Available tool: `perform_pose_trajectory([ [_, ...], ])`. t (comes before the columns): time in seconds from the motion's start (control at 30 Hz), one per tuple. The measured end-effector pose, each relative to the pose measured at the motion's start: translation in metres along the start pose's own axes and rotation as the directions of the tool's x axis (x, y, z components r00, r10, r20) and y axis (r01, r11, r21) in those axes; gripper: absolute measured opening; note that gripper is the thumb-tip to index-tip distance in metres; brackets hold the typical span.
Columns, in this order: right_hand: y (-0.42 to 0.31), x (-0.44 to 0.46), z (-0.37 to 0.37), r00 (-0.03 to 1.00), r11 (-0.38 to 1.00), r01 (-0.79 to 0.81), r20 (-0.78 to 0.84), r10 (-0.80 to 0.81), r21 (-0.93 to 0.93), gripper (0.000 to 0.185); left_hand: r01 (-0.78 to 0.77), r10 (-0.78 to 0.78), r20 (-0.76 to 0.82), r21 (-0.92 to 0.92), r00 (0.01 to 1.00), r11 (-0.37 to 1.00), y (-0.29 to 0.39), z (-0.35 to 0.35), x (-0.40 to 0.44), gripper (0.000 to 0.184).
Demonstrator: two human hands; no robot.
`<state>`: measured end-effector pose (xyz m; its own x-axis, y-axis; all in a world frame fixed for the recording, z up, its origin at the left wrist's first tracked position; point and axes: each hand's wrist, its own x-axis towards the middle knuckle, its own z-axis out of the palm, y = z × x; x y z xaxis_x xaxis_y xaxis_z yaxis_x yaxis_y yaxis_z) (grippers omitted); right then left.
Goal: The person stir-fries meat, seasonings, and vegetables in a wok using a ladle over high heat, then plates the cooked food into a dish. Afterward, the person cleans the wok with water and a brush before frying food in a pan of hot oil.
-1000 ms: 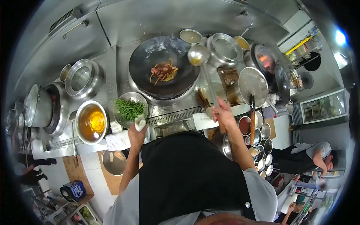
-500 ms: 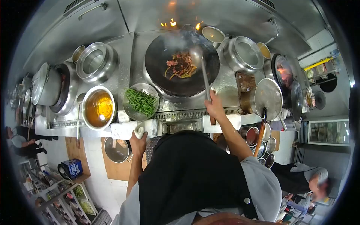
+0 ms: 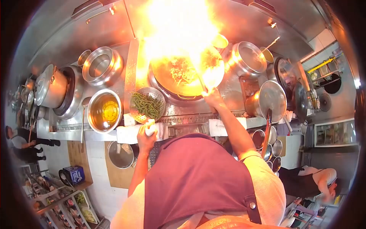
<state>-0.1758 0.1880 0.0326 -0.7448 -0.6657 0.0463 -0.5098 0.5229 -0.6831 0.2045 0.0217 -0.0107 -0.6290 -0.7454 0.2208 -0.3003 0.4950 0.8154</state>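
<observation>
Large bright flames [image 3: 179, 28] rise over the far side of the wok [image 3: 187, 91] and hide most of its back. Inside it, a cooked food mixture [image 3: 181, 74] glows in the firelight. My right hand [image 3: 214, 99] is closed around the handle of a ladle [image 3: 201, 80], whose bowl is lost in the glare. My left hand [image 3: 145, 140] grips a folded white cloth [image 3: 151, 129] at the counter's front edge. Just beyond it, a perforated metal strainer [image 3: 152, 91] holds green beans [image 3: 148, 107].
Left of the strainer stand a bowl of oil [image 3: 105, 114], a second ladle [image 3: 83, 122] and a lidded pot [image 3: 49, 86]. On the right are a metal pot [image 3: 249, 57] and a large round strainer [image 3: 272, 99]. A person [image 3: 309, 181] is at the lower right.
Small flames behind the wok have flared into a huge blaze, casting orange light. My right hand has shifted slightly left and up with the ladle; my left hand moved slightly right with the cloth.
</observation>
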Motion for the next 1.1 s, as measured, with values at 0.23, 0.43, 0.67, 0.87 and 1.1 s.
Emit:
perform_pose_trajectory([
  [0.23,-0.057,-0.097,-0.052,0.961,0.920,-0.145,0.275,0.043,0.365,0.063,-0.074,0.071,-0.055,-0.064,0.996,0.995,0.000,-0.011,0.000,0.038],
  [0.43,-0.075,-0.109,-0.049,0.899,0.605,-0.432,0.377,0.224,0.669,0.052,0.185,-0.176,0.060,-0.226,0.983,0.956,-0.009,-0.013,-0.011,0.035],
  [0.67,-0.057,-0.100,-0.021,0.894,0.658,-0.440,0.370,0.254,0.611,0.056,0.110,-0.101,0.086,-0.102,0.991,0.989,-0.004,-0.014,-0.014,0.044],
  [0.87,-0.057,-0.097,-0.019,0.889,0.674,-0.433,0.409,0.208,0.598,0.057,0.161,-0.150,0.111,-0.092,0.982,0.983,-0.006,-0.023,-0.033,0.041],
  [1.1,-0.059,-0.096,-0.014,0.896,0.594,-0.414,0.425,0.132,0.689,0.063,0.094,-0.092,0.098,-0.015,0.991,0.995,-0.019,-0.023,-0.035,0.036],
])
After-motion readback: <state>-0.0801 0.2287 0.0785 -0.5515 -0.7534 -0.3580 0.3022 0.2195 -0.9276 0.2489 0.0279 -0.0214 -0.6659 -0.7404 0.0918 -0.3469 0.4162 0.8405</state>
